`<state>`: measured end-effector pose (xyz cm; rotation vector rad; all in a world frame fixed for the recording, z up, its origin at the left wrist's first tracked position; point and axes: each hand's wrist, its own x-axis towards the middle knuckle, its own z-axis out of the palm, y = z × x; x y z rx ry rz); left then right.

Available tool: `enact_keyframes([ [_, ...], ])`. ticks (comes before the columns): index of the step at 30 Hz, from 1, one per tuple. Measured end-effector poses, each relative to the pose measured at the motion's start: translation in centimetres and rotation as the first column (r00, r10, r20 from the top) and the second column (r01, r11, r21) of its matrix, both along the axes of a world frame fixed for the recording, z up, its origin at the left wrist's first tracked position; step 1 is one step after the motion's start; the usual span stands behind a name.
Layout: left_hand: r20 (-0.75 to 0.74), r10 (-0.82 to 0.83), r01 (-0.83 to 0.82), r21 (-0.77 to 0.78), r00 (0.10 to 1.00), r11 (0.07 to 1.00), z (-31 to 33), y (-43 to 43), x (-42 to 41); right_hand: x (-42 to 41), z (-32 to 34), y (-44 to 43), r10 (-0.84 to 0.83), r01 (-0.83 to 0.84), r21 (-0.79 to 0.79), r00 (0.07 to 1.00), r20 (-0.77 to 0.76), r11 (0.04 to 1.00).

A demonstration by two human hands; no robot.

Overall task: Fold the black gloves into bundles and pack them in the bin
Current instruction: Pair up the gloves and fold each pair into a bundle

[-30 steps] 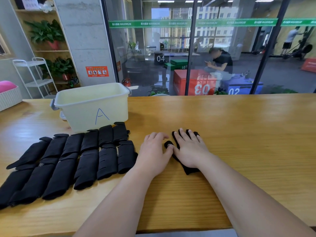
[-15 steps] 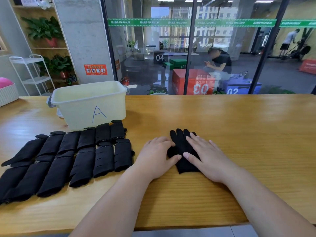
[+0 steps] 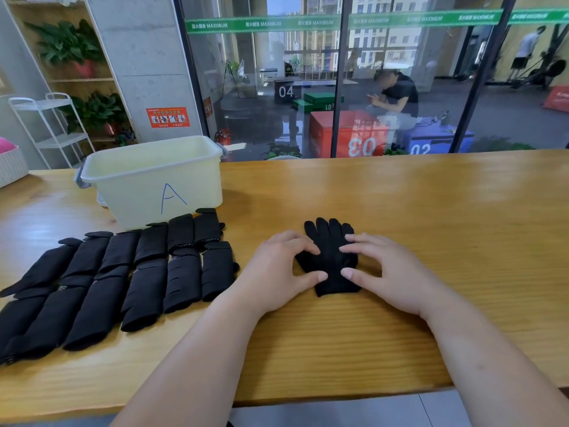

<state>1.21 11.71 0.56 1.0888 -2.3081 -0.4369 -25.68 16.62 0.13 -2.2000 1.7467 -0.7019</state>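
Note:
A black glove (image 3: 331,257) lies flat on the wooden table (image 3: 431,226), its fingers pointing away from me. My left hand (image 3: 277,269) arches at the glove's left side, index fingertip and thumb tip touching the fabric. My right hand (image 3: 388,272) mirrors it on the right side, fingertips and thumb resting on the glove. Neither hand lifts it. The pale yellow bin (image 3: 154,180) marked "A" stands at the back left; its inside is hidden from here.
Several black gloves (image 3: 123,272) lie in two rows left of my hands, in front of the bin. A white basket (image 3: 10,164) sits at the far left table edge. A glass wall runs behind the table.
My right hand slid off the top of the glove to its right side. The glove's palm now shows between both hands, with fingertips of both resting on it.

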Motion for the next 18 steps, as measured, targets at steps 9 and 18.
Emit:
enact_keyframes([
  [9, 0.008, -0.148, 0.147, 0.061, 0.989, 0.987, 0.25, 0.32, -0.10, -0.23, -0.08, 0.04, 0.105, -0.102, -0.051, 0.992, 0.075, 0.994],
  [18, -0.028, -0.053, 0.055, 0.073, 0.998, 0.996, 0.00, -0.11, -0.06, -0.32, -0.41, -0.33, 0.069, -0.066, -0.123, 0.997, 0.022, 0.990],
])
